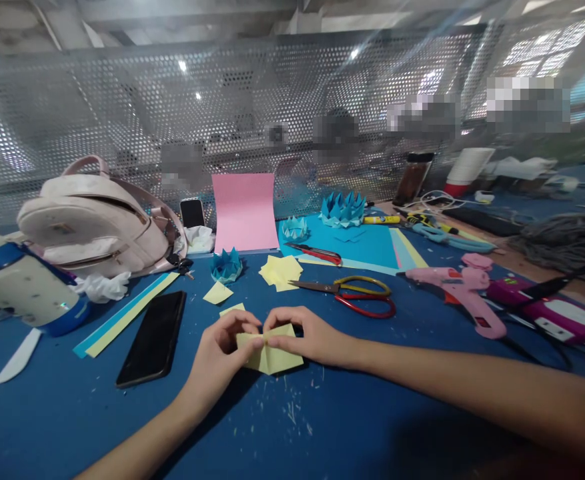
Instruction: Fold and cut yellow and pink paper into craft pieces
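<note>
A creased piece of yellow paper is held between my two hands, just above the blue table. My left hand pinches its left part between thumb and fingers. From the other side my right hand grips the upper right part, both thumbs meeting near the middle crease. Right behind my hands lie a small yellow square, a loose pile of yellow paper pieces and a blue folded-paper ring with points. Scissors with red and yellow handles rest beyond my right hand.
To the left are a black phone, paper strips, a bottle and a backpack. A pink glue gun and magenta box lie right. Blue sheets with folded crowns sit behind.
</note>
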{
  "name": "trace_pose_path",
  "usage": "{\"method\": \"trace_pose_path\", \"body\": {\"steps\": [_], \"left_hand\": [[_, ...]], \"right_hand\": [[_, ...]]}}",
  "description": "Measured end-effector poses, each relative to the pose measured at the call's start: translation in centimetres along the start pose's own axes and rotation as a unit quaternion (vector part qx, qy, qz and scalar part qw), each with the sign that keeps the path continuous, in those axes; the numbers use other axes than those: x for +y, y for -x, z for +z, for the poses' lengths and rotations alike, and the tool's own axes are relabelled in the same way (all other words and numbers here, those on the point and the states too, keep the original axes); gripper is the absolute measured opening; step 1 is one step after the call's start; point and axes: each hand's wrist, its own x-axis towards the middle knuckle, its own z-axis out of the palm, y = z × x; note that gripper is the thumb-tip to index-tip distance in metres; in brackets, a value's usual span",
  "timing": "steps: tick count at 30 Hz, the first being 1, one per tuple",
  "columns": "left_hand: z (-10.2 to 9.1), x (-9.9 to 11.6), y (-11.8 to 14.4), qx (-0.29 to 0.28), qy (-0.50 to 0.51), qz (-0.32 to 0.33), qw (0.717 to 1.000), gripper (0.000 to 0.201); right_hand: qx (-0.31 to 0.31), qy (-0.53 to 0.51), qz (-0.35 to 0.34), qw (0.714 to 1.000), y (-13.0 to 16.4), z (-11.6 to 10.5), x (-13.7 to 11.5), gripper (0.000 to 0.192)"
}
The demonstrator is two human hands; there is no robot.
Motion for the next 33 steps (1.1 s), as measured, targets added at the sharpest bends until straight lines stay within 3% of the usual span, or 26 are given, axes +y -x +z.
{"method": "trace_pose_path", "body": {"steps": [5, 33], "left_hand": [[0.02, 0.12, -0.06, 0.009, -0.079, 0.019, 0.997, 0.014], [0.05, -0.31, 0.10, 0.002, -0.038, -0.026, 0.999, 0.013]], "right_hand": [[0.001, -0.016, -0.014, 1.000, 0.07, 0.01, -0.08, 0.017], [-0.008, -0.033, -0.018, 0.999, -0.18, 0.11, 0.17, 0.016]]}}
